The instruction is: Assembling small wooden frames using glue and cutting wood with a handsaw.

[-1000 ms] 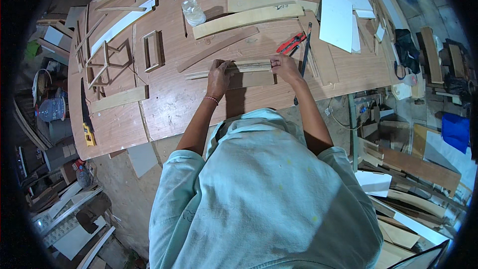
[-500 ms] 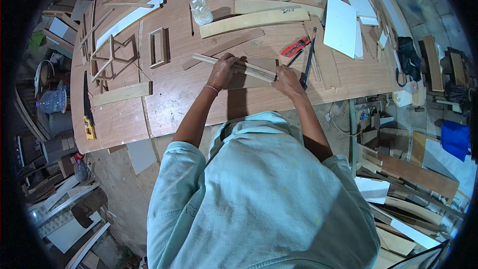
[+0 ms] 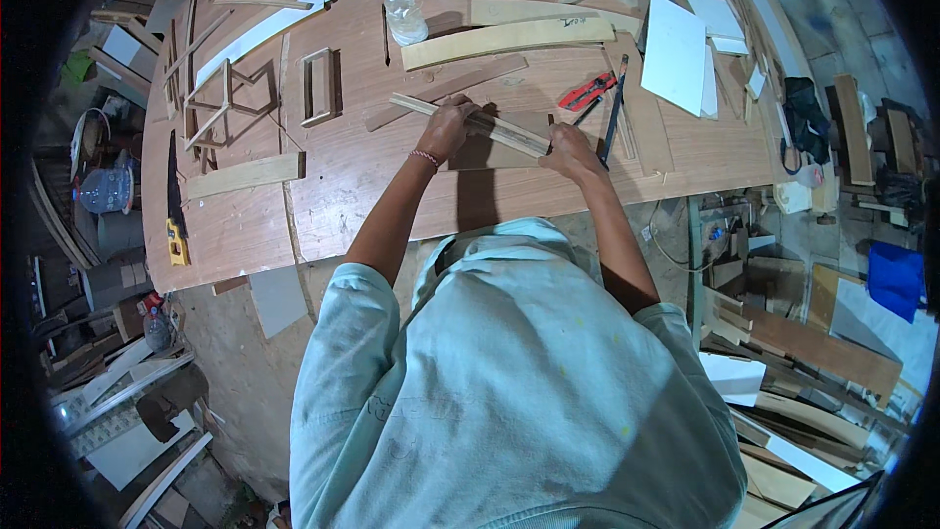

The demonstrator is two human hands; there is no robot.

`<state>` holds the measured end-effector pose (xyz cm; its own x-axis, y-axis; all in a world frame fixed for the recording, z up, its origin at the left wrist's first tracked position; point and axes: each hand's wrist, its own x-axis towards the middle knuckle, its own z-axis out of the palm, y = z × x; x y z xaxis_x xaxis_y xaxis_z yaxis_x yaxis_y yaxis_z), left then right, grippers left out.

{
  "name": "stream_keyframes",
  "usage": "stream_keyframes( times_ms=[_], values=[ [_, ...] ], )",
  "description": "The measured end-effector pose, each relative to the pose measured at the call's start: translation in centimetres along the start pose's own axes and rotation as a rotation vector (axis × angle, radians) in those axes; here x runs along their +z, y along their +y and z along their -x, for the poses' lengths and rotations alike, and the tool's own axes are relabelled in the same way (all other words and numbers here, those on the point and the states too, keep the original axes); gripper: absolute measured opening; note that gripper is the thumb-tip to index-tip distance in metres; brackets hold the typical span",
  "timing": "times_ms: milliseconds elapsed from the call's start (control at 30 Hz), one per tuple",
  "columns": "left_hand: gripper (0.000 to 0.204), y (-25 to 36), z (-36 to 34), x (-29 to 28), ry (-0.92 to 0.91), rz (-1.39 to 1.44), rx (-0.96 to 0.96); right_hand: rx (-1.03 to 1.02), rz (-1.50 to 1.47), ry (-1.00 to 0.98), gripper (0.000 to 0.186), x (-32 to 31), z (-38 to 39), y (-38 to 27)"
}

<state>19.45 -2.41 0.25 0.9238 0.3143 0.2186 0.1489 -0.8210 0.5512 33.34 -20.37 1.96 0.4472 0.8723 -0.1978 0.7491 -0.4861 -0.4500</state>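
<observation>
A narrow bundle of pale wooden strips (image 3: 514, 136) slants over the table, higher at the left and lower at the right. My left hand (image 3: 448, 129) is closed around it left of its middle, hiding part of it. Fingers of my right hand (image 3: 573, 151) pinch its right end. Beneath the bundle lies a flat board (image 3: 501, 157), partly covered. A red and black hand tool (image 3: 586, 90) and a long dark bar (image 3: 616, 108) lie right of my hands, and a brown strip (image 3: 391, 116) lies behind the bundle.
On the table (image 3: 362, 201) are small wooden frames (image 3: 318, 88), curved boards (image 3: 508, 42), a clear plastic container (image 3: 405, 20), white panels (image 3: 673, 57) and a yellow-handled saw (image 3: 177, 243). Offcuts (image 3: 798, 338) crowd the floor on both sides.
The bundle has swung from nearly level to slanting, its left end away from me and its right end toward me, with both hands still on it. The view has shifted slightly.
</observation>
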Motion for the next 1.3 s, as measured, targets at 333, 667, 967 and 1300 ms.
stream_keyframes(
  times_ms=[333, 667, 967, 1300],
  values=[
    [0.031, 1.3, 0.7, 0.3, -0.055, -0.020, -0.091, 0.094, -0.007, 0.125, 0.031, 0.7, -0.5, 0.8],
    [0.034, 1.3, 1.6, 0.5, -0.017, -0.041, -0.074, 0.291, -0.144, 0.423, 0.023, 2.0, -1.8, 3.5],
    [0.040, 1.7, 1.5, 0.4, -0.081, 0.000, -0.126, 0.525, 0.052, 0.482, 0.026, 2.0, -4.8, 5.1],
    [0.034, 2.0, 1.2, 0.5, -0.048, 0.057, -0.193, 0.618, -0.283, 0.380, 0.019, 1.4, -3.9, 5.5]
  ],
)
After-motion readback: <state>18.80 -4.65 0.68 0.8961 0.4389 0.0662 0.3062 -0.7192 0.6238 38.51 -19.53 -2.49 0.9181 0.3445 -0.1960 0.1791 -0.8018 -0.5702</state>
